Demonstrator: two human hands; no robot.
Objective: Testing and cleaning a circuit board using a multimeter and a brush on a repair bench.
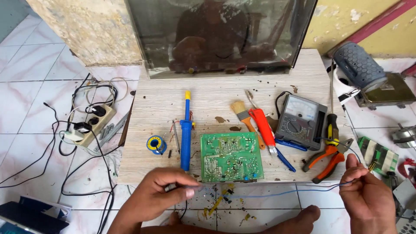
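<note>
My left hand (160, 190) pinches one end of a thin blue wire (277, 189) together with a small dark tool, just below the table's front edge. My right hand (368, 190) holds the wire's other end at the right, so the wire stretches level between both hands. A green circuit board (231, 157) lies on the wooden table (164, 108) right above my left hand. A blue desoldering pump (186, 134) lies left of the board, and a spool of solder (156, 144) sits beside it.
On the table lie a paintbrush (242, 115), an orange-handled knife (264, 128), a grey analogue multimeter (301, 121) and orange pliers (326, 159). A power strip (91, 123) with black cables rests on the tiled floor at left. A glass panel (221, 34) stands behind the table.
</note>
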